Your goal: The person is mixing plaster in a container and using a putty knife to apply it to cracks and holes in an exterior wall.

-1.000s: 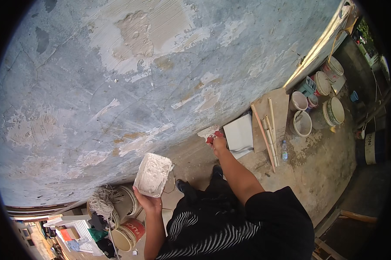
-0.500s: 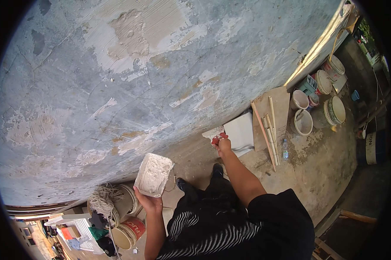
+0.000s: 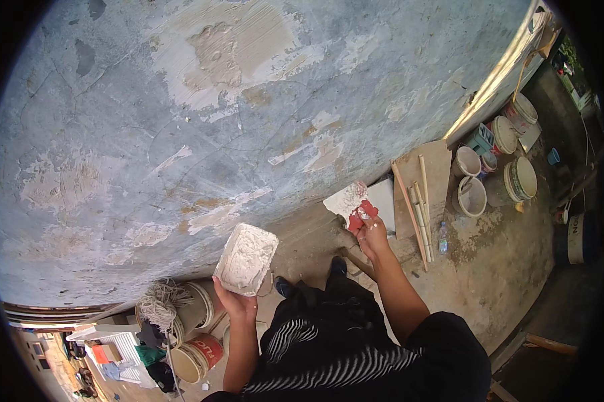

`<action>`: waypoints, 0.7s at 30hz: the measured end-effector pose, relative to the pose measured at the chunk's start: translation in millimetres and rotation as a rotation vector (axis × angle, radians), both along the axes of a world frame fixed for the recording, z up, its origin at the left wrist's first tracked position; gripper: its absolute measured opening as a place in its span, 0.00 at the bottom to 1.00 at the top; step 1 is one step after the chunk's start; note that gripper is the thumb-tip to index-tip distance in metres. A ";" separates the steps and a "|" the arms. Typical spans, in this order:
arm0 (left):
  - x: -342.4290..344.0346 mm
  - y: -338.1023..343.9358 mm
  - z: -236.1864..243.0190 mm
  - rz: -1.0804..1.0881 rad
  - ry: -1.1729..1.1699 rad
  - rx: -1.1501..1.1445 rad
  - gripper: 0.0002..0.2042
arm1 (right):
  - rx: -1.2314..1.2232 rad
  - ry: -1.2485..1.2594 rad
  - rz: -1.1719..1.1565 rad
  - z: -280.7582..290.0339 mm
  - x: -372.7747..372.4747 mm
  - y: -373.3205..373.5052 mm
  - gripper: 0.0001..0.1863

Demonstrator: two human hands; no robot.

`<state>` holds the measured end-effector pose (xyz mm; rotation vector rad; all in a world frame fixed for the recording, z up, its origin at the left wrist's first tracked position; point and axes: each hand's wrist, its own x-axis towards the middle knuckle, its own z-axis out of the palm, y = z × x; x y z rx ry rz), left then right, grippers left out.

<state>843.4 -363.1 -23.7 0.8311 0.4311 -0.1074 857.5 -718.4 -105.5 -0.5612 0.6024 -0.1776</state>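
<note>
My left hand holds up a rectangular tray by its near end, fingers wrapped about its edge. Thick white putty fills the tray, its surface rough. A wide putty knife with a red grip is held in my right hand, to the right of the tray and apart from it. White paste smears the blade and spots the red part and my fingers. Ahead of both hands rises a blue-grey wall with several pale patches of putty; neither hand touches it.
Along the wall's foot at right lean a brown board and several poles, beside a plastic bottle. Several buckets stand beyond. At lower left are a red-and-white bucket and a stringy mop head.
My right hand has turned the putty knife, showing more of its blade and red grip, and has shifted right. The tray in my left hand has moved slightly up and right.
</note>
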 end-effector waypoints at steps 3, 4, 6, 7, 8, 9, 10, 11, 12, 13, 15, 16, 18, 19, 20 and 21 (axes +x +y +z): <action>9.6 -28.2 14.6 -0.080 -0.052 -0.075 0.33 | -0.220 -0.113 0.109 54.6 -7.0 -1.3 0.11; 13.2 -40.9 20.8 -0.083 -0.055 -0.081 0.33 | -0.227 -0.115 0.106 65.6 -5.7 -4.8 0.11; 15.9 -63.2 39.5 -0.167 -0.061 -0.072 0.33 | -0.948 -0.254 0.361 82.1 -3.7 -10.4 0.09; 15.9 -68.2 42.7 -0.176 -0.043 -0.097 0.32 | -0.897 -0.227 0.461 94.8 -3.5 -7.9 0.09; 15.2 -72.3 44.9 -0.170 -0.051 -0.103 0.32 | -0.905 -0.235 0.464 116.9 -1.3 -4.9 0.09; 15.3 -75.9 46.7 -0.199 -0.068 -0.082 0.32 | -1.103 -0.370 0.549 144.1 2.4 -1.9 0.08; 15.7 -78.6 48.9 -0.230 -0.087 -0.061 0.31 | -1.303 -0.508 0.627 164.4 4.5 0.9 0.08; 16.3 -80.1 48.9 -0.229 -0.099 -0.066 0.31 | -1.401 -0.509 0.640 173.7 4.8 3.2 0.10; 17.4 -81.2 47.5 -0.224 -0.116 -0.085 0.30 | -1.412 -0.517 0.637 180.1 5.3 4.6 0.10; 17.5 -82.6 49.0 -0.220 -0.131 -0.104 0.29 | -1.526 -0.435 0.670 185.6 5.0 6.0 0.10; 16.8 -82.8 53.9 -0.218 -0.158 -0.120 0.29 | -1.646 -0.359 0.701 191.2 3.9 8.1 0.10; 16.1 -82.4 56.7 -0.218 -0.176 -0.129 0.29 | -1.602 -0.374 0.637 190.8 1.2 10.5 0.11; 14.5 -81.4 59.1 -0.209 -0.184 -0.150 0.28 | -1.559 -0.403 0.584 188.8 -0.5 16.3 0.11; 12.2 -81.0 60.4 -0.215 -0.182 -0.168 0.28 | -1.592 -0.453 0.477 187.1 -2.0 19.5 0.12; 10.3 -81.7 61.7 -0.204 -0.184 -0.170 0.28 | -1.619 -0.502 0.370 184.4 -2.9 22.9 0.12; 8.9 -83.4 63.2 -0.200 -0.184 -0.141 0.28 | -1.619 -0.512 0.379 178.4 -1.6 28.9 0.12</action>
